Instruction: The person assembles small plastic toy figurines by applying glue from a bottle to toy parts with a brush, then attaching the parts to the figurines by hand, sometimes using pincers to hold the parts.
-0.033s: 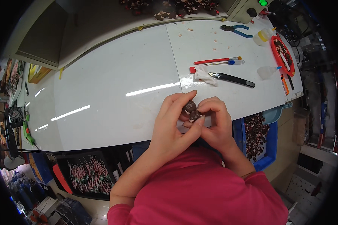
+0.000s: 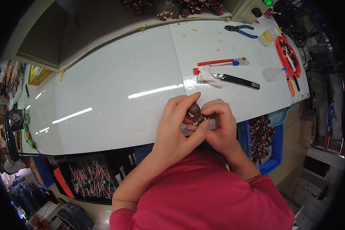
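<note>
A small dark brown figurine (image 2: 194, 109) with a round head and pale pink bits is held between my hands, just over the front edge of the white table. My left hand (image 2: 175, 122) curls round its left side, with the thumb pressed near its lower part. On the other side, my right hand (image 2: 221, 124) pinches the lower body between thumb and bent index finger. Fingers cover much of the figurine, so its underside is hidden. Beyond my hands lie a black-handled cutter knife (image 2: 239, 81) and a crumpled white tissue (image 2: 209, 76).
Past the knife are a red brush (image 2: 218, 61), a pen (image 2: 239, 64) and blue-handled pliers (image 2: 246, 30). To the right stand squeeze bottles (image 2: 270, 73) and a red tray (image 2: 282, 57) of brown pieces. Below the table are a blue bin (image 2: 278, 153) and a black crate (image 2: 67, 174) of wires.
</note>
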A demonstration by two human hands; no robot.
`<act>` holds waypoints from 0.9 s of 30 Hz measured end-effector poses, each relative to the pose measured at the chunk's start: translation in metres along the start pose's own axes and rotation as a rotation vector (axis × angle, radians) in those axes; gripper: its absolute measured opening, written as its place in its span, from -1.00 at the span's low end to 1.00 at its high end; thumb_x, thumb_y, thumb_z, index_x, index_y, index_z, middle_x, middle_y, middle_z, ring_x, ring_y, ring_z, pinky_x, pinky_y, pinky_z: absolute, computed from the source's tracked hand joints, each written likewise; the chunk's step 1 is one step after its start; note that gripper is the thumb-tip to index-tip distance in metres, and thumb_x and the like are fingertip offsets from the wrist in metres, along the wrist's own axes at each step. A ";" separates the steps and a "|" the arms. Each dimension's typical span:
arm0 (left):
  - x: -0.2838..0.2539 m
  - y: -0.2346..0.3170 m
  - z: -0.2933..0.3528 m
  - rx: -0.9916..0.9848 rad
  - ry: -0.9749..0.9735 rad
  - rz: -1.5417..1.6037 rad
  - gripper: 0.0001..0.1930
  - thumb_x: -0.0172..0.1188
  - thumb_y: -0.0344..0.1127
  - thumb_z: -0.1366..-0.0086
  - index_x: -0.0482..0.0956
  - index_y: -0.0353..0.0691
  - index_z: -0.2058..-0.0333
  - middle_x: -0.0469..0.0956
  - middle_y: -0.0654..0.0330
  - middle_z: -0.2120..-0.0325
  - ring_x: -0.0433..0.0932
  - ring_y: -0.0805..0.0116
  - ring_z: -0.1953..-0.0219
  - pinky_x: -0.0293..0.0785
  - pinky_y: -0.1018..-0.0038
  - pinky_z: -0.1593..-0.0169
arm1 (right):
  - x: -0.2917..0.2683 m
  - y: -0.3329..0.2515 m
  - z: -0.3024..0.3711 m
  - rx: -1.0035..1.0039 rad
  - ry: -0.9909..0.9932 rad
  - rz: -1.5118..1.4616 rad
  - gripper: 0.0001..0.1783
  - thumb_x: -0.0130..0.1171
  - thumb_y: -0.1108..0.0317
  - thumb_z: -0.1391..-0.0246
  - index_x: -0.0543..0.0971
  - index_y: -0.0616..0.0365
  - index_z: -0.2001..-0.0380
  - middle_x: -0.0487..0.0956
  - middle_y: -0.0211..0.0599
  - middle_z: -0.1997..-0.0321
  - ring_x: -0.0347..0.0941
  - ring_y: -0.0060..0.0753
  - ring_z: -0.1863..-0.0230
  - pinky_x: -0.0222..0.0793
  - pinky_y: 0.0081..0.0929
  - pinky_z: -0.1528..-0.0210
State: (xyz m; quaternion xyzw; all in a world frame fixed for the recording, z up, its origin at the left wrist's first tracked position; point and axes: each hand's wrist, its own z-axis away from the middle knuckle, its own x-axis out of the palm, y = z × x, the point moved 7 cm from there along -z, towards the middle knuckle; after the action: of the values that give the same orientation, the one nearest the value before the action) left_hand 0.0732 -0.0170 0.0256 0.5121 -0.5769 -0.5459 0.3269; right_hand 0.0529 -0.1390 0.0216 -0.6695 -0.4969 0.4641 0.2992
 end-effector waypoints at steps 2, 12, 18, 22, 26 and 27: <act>0.000 0.000 -0.001 0.007 -0.019 -0.031 -0.48 0.23 -0.47 -0.05 0.38 -0.29 -0.05 0.36 0.07 0.19 0.46 0.39 0.30 0.46 0.55 0.29 | 0.000 0.002 0.002 0.018 0.017 -0.028 -0.56 0.39 0.49 0.24 0.38 0.16 0.29 0.46 -0.27 0.32 0.47 -0.33 0.32 0.44 -0.51 0.29; -0.002 0.000 0.001 -0.057 -0.040 -0.027 -0.49 0.16 -0.49 -0.07 0.36 -0.30 -0.06 0.31 0.09 0.12 0.39 0.38 0.18 0.39 0.56 0.16 | 0.002 -0.001 -0.001 -0.022 0.029 0.005 -0.56 0.41 0.43 0.21 0.37 0.17 0.29 0.47 -0.29 0.34 0.48 -0.42 0.37 0.45 -0.56 0.31; -0.022 0.071 0.020 0.334 -0.225 -0.128 -0.48 0.26 -0.45 0.03 0.40 -0.28 0.01 0.46 0.04 0.28 0.43 0.08 0.10 0.38 0.35 0.07 | -0.009 0.016 0.003 0.168 0.116 -0.207 -0.61 0.31 0.50 0.11 0.34 0.20 0.24 0.46 -0.31 0.31 0.45 -0.55 0.32 0.43 -0.57 0.28; -0.041 0.143 0.050 0.558 -0.144 0.642 -0.79 0.09 -0.24 -0.29 0.46 0.12 0.10 0.47 0.27 0.37 0.47 0.37 0.31 0.45 0.51 0.26 | -0.007 0.008 -0.005 0.179 0.083 -0.404 -0.62 0.20 0.59 0.05 0.30 0.21 0.17 0.42 -0.28 0.21 0.40 -0.58 0.22 0.38 -0.57 0.17; -0.028 0.150 0.046 0.447 0.017 0.686 -0.74 0.10 -0.39 -0.25 0.51 0.19 0.14 0.47 0.32 0.47 0.47 0.39 0.44 0.43 0.57 0.42 | -0.013 0.014 -0.003 0.186 0.110 -0.517 -0.63 0.13 0.63 0.00 0.27 0.21 0.14 0.40 -0.27 0.16 0.37 -0.58 0.14 0.34 -0.56 0.08; -0.027 0.146 0.041 0.451 0.011 0.691 -0.74 0.10 -0.39 -0.25 0.51 0.19 0.14 0.47 0.32 0.47 0.47 0.39 0.44 0.43 0.57 0.42 | -0.014 0.018 -0.002 0.219 0.124 -0.614 -0.64 0.10 0.62 -0.03 0.26 0.21 0.12 0.40 -0.27 0.15 0.36 -0.58 0.14 0.32 -0.55 0.06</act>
State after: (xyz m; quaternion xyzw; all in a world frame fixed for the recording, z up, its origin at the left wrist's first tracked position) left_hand 0.0076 0.0032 0.1641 0.3500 -0.8184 -0.2609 0.3737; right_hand 0.0609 -0.1581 0.0119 -0.4792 -0.6034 0.3615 0.5249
